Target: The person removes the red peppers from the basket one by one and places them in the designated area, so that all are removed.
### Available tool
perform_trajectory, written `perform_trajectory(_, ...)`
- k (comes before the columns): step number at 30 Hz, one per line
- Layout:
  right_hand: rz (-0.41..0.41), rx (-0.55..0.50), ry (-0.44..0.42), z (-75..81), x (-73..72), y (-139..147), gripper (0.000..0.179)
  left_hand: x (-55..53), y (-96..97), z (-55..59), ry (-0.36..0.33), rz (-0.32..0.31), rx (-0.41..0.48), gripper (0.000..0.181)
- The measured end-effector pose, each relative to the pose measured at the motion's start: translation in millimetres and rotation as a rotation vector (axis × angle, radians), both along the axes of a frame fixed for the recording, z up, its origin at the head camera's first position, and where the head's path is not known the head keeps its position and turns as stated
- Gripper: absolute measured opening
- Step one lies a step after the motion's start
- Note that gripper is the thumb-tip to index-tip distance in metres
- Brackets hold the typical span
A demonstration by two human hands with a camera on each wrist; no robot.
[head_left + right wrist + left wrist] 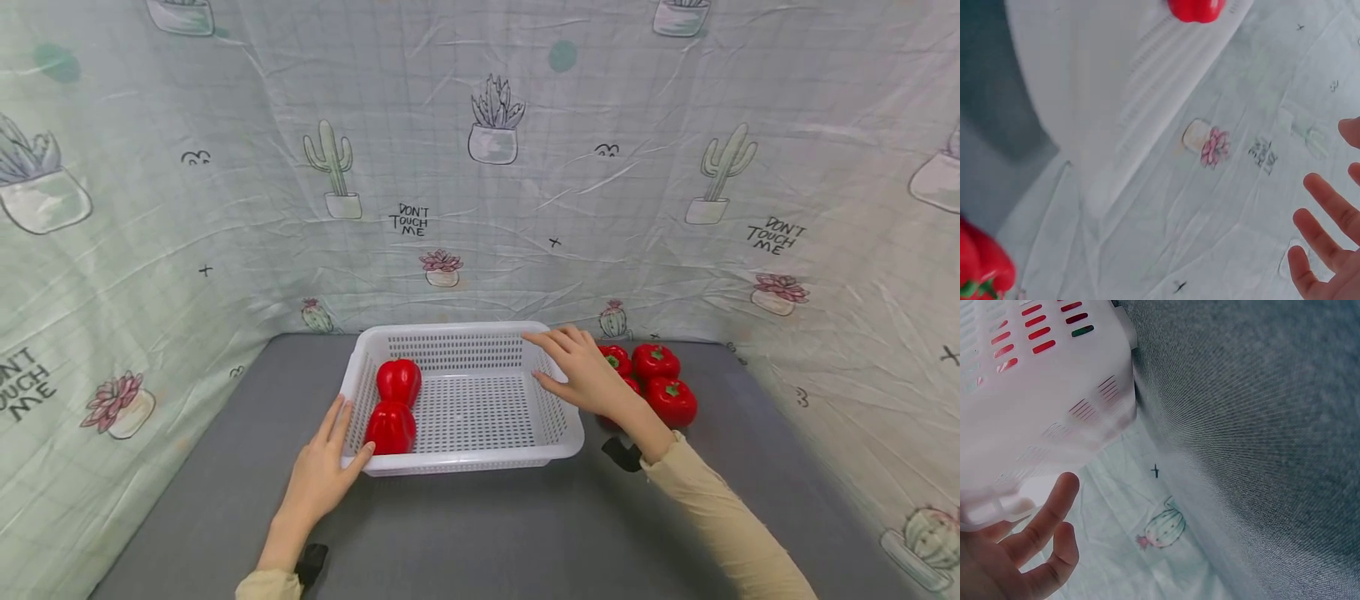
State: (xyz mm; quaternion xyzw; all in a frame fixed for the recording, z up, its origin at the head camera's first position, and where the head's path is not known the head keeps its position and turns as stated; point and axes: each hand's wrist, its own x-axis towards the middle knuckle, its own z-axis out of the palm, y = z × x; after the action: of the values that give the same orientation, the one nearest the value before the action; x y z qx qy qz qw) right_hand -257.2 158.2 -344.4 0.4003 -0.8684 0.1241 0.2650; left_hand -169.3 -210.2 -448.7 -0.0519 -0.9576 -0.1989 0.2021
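A white plastic basket (480, 461) with slotted walls stands on the grey table. Two red bell peppers, a rear one (398, 382) and a front one (391, 428), lie inside along its left end. My left hand (318, 475) rests against the basket's front left corner, thumb on the rim and fingers along the left side. In the left wrist view, the fingers (1047, 519) of that hand hang loosely beside the rim. Over the basket's right end is my right hand (588, 375), fingers spread and holding nothing. Part of it covers some peppers behind.
Several more red bell peppers (671, 402) with green stems stand bunched on the grey table (480, 533), right of the basket. A cloth (480, 192) printed with cacti hangs behind the table and along both sides.
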Motion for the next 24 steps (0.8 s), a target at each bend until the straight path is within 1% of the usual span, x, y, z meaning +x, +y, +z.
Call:
perform_trajectory(8,0.069,0.038,0.037,8.4,-15.5,-38.5,0.055,-0.4,1.0,1.6,-0.019,0.012,0.004,0.075)
perform_trajectory(13,0.109,0.058,0.048,10.6,-25.2,-63.9,0.048,-0.5,1.0,2.1,-0.020,0.006,0.006,0.075)
perform_trajectory(17,0.122,0.082,0.030,8.4,-30.5,-82.4,0.045,-0.7,1.5,3.0,-0.023,0.004,0.006,0.075)
perform_trajectory(24,0.109,0.130,-0.024,-0.1,-40.8,-110.9,0.044,-0.1,1.9,2.1,-0.038,0.021,0.002,0.077)
